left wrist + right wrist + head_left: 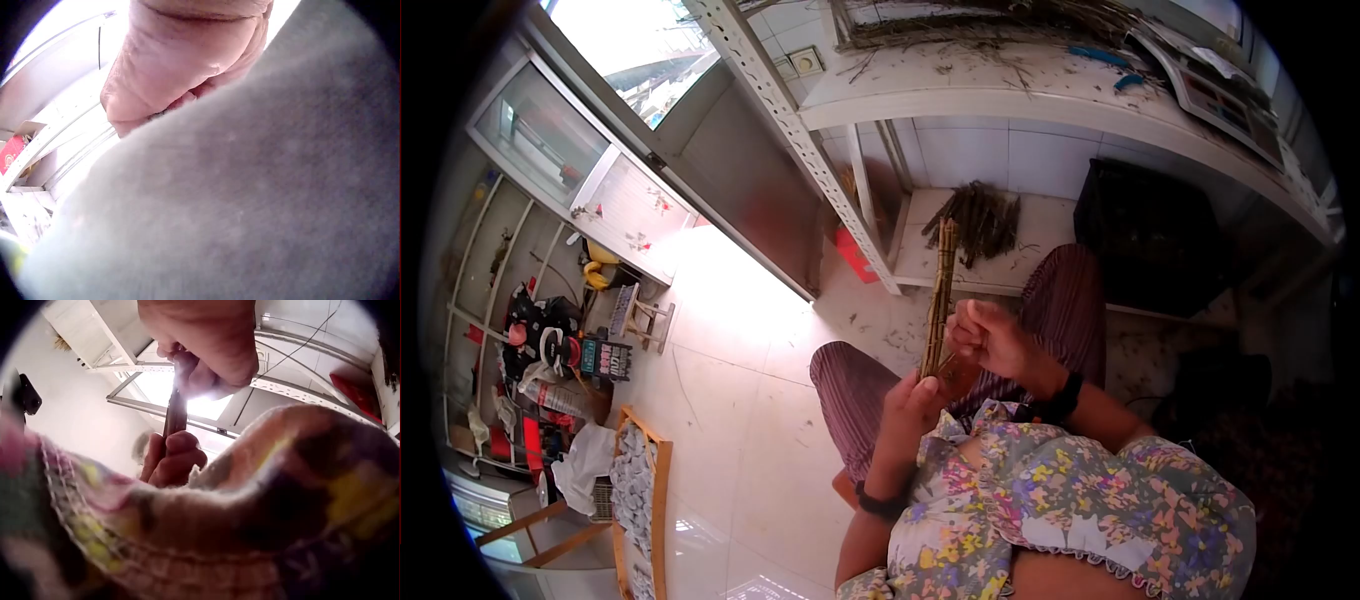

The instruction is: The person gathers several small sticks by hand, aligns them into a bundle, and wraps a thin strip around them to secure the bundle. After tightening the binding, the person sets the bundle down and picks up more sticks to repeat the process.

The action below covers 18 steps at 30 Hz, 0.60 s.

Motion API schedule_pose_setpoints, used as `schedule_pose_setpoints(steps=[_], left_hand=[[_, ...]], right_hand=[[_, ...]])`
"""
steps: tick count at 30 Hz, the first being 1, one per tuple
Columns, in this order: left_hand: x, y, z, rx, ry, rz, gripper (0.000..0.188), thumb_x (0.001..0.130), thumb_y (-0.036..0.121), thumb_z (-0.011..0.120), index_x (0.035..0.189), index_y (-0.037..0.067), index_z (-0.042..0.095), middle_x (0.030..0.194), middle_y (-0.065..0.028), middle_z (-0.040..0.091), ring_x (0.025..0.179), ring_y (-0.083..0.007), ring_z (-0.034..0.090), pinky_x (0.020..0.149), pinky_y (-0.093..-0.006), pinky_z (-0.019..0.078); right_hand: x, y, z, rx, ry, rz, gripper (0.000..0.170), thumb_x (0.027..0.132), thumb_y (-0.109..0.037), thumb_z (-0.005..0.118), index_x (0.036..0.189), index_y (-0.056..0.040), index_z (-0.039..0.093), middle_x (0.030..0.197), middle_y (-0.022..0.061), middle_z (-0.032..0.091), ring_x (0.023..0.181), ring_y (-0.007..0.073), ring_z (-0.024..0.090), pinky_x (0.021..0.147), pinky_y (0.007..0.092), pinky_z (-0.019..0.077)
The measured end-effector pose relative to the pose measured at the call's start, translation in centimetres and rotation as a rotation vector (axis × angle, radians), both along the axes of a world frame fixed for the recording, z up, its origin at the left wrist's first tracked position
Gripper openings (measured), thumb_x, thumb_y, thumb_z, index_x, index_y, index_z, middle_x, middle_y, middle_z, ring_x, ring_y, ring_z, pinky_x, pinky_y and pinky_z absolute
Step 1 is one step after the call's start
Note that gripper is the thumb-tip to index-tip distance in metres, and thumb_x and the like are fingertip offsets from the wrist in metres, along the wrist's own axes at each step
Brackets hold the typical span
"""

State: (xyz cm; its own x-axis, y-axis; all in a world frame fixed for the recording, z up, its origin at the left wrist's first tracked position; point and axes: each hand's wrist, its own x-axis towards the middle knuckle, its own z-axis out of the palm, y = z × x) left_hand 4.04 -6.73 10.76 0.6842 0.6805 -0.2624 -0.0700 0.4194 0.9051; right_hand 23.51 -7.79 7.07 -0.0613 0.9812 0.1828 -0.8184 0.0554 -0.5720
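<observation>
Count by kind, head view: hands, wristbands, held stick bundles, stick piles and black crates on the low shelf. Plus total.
Hands: 2 (left hand, right hand)
Wristbands: 2
Held bundle: 1
Stick pile: 1
Black crate: 1
Total: 7
</observation>
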Motion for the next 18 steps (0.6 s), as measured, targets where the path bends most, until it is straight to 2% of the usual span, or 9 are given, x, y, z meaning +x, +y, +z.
schedule_pose_setpoints(steps=[3, 6, 8, 9, 10, 11, 14, 17, 18], left_hand=[[0.2, -0.1, 0.0, -0.031, -0.030, 0.022, 0.020, 0.099, 0.023, 0.047, 0.084, 0.009, 0.047, 0.063, 0.0082, 0.031, 0.050, -0.0018, 0.026, 0.044, -0.0194, 0.0202], [0.2, 0.1, -0.6, 0.016, -0.037, 0.080, 0.019, 0.099, 0.022, 0.047, 0.086, 0.008, 0.047, 0.064, 0.0075, 0.035, 0.050, -0.0020, 0.030, 0.044, -0.0184, 0.0227], [0.2, 0.2, -1.0, 0.077, 0.009, 0.133, 0.017, 0.099, 0.020, 0.046, 0.089, 0.007, 0.048, 0.066, 0.0062, 0.042, 0.051, -0.0031, 0.036, 0.045, -0.0175, 0.0266], [0.4, 0.3, -1.5, 0.120, 0.021, 0.199, 0.017, 0.098, 0.020, 0.048, 0.088, 0.006, 0.050, 0.067, 0.0044, 0.045, 0.054, -0.0046, 0.040, 0.047, -0.0201, 0.0304], [0.8, 0.3, -2.1, 0.162, 0.034, 0.266, 0.017, 0.096, 0.019, 0.050, 0.087, 0.004, 0.052, 0.067, 0.0026, 0.048, 0.057, -0.0061, 0.044, 0.048, -0.0227, 0.0343], [0.9, 0.2, -2.4, 0.205, 0.047, 0.334, 0.018, 0.094, 0.019, 0.051, 0.086, 0.003, 0.053, 0.068, 0.0007, 0.051, 0.060, -0.0076, 0.048, 0.050, -0.0253, 0.0381], [0.0, 0.2, -1.8, 0.595, 0.225, 0.291, 0.020, 0.093, 0.022, 0.054, 0.087, 0.002, 0.054, 0.070, -0.0055, 0.059, 0.062, -0.0165, 0.059, 0.053, -0.0338, 0.0440], [-0.2, -0.3, -1.5, 0.966, 0.652, 0.295, 0.019, 0.089, 0.023, 0.058, 0.087, 0.004, 0.055, 0.071, -0.0108, 0.062, 0.064, -0.0281, 0.063, 0.053, -0.0393, 0.0444], [-0.1, -0.4, -1.3, 1.076, 0.697, 0.300, 0.018, 0.086, 0.023, 0.059, 0.086, 0.005, 0.055, 0.072, -0.0111, 0.062, 0.065, -0.0303, 0.063, 0.053, -0.0405, 0.0444]], right_hand=[[-0.3, -0.3, -0.2, -0.011, -0.065, 0.073, 0.036, 0.097, -0.032, 0.052, 0.070, -0.0106, 0.043, 0.066, -0.0006, 0.041, 0.063, 0.0129, 0.043, 0.056, 0.0264, 0.0355], [-1.5, -1.1, 1.1, 0.158, -0.635, -0.243, 0.034, 0.097, -0.026, 0.052, 0.071, -0.0066, 0.045, 0.065, 0.0029, 0.043, 0.062, 0.0188, 0.046, 0.056, 0.0296, 0.0365], [-2.4, -1.1, 2.5, 0.539, -1.094, -0.492, 0.025, 0.094, -0.022, 0.053, 0.076, -0.0044, 0.052, 0.066, 0.0046, 0.047, 0.062, 0.0220, 0.051, 0.055, 0.0332, 0.0409], [-2.7, -1.3, 3.1, 0.735, -1.319, -0.618, 0.021, 0.092, -0.020, 0.053, 0.079, -0.0034, 0.055, 0.066, 0.0054, 0.049, 0.063, 0.0236, 0.054, 0.054, 0.0349, 0.0431], [-3.0, -1.7, 3.3, 0.674, -1.354, -0.541, 0.014, 0.087, -0.016, 0.057, 0.081, -0.0035, 0.057, 0.070, 0.0103, 0.052, 0.068, 0.0298, 0.056, 0.057, 0.0380, 0.0452], [-3.1, -1.9, 3.5, 0.686, -1.360, -0.543, 0.014, 0.087, -0.016, 0.058, 0.080, -0.0038, 0.057, 0.070, 0.0103, 0.052, 0.068, 0.0298, 0.056, 0.057, 0.0382, 0.0451], [-3.4, -2.0, 3.6, 0.687, -1.334, -0.548, 0.015, 0.087, -0.016, 0.060, 0.078, -0.0045, 0.056, 0.069, 0.0105, 0.051, 0.068, 0.0300, 0.057, 0.057, 0.0387, 0.0447], [-3.5, -2.1, 3.3, 0.649, -1.274, -0.539, 0.018, 0.087, -0.017, 0.060, 0.075, -0.0043, 0.055, 0.069, 0.0110, 0.051, 0.066, 0.0309, 0.056, 0.057, 0.0391, 0.0441], [-3.6, -2.1, 3.3, 0.657, -1.288, -0.533, 0.019, 0.087, -0.017, 0.060, 0.074, -0.0040, 0.054, 0.069, 0.0113, 0.051, 0.065, 0.0313, 0.056, 0.057, 0.0391, 0.0440]])
